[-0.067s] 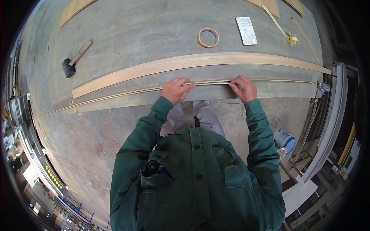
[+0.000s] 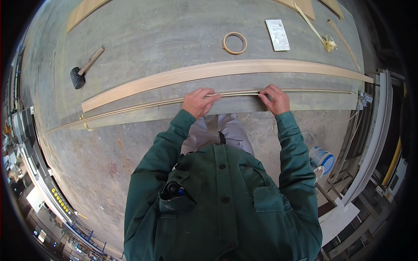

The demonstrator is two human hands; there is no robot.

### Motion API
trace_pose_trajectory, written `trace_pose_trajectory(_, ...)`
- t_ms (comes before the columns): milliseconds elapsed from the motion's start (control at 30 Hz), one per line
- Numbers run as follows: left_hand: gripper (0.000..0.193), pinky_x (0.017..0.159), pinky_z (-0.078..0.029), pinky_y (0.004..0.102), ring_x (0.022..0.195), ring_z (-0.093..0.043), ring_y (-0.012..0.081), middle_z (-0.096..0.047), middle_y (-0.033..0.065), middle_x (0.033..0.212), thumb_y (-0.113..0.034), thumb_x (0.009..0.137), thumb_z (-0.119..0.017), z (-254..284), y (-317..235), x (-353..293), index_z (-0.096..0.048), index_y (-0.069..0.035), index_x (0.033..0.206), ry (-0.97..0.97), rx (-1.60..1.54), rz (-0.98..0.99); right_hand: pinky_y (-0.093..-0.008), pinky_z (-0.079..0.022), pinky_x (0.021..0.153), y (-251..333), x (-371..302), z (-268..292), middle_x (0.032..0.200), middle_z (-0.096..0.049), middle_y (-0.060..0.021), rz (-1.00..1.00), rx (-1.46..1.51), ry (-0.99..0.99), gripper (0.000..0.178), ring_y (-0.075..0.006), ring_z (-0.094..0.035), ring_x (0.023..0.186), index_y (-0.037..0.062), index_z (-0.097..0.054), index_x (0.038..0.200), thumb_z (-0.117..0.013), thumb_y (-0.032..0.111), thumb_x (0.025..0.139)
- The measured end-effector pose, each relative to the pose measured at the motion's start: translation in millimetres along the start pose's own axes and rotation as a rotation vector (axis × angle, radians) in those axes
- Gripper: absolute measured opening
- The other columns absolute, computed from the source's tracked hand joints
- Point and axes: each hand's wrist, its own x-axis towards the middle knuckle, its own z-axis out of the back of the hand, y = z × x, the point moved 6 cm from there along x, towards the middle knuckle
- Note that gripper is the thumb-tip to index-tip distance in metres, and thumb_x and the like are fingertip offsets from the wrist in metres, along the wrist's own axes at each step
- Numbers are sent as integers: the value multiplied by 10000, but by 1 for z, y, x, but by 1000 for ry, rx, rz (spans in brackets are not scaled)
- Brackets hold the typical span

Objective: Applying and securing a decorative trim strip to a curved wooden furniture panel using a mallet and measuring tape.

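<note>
A long, thin bundle of pale wooden strips (image 2: 239, 93) runs across the near edge of the worktable in front of me. My left hand (image 2: 199, 102) pinches it left of the middle, thumb and fingers pressed together. Farther right, my right hand (image 2: 275, 100) grips the same strips between thumb and bent fingers. Something dark shows under the right fingers, too small to make out. Just beyond the strips, and apart from my hands, lies a wide light-wood board (image 2: 209, 70).
A black-headed mallet (image 2: 78, 78) lies at the left. Farther back are a tape roll (image 2: 234, 43), a silvery-white flat packet (image 2: 278, 35) and a yellowish strap (image 2: 308, 21). A crumpled silvery piece (image 2: 365, 99) sits at the right edge. A blue-and-white bucket (image 2: 322, 160) stands below.
</note>
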Motion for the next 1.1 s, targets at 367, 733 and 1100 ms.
trace_pose_trajectory(367,393,675,-544,320,892,-641,181,-630,-30,1027,-102,754,-704,-1,1,-1,-689,-254,1116,49,2,34,-375,-492,620,-3,2,-5,804,-598,-34,4,-39,9,121,-251,-616,742,107,-670,797,-754,194,790)
trace_pose_trajectory(733,233,650,-534,320,822,-641,186,-645,-24,948,-124,806,-705,4,-4,5,-686,-188,1029,-29,-4,55,-376,-495,634,-4,2,-5,807,-599,-34,24,-7,16,118,-255,-615,756,108,-666,801,-753,187,784)
trace_pose_trajectory(1100,295,683,-531,347,826,-622,186,-608,-24,946,-95,735,-641,-4,-12,16,-681,-184,1014,-31,-48,52,-377,-493,637,-4,1,-5,795,-599,-35,58,-21,-13,126,-252,-611,762,101,-661,785,-757,182,771)
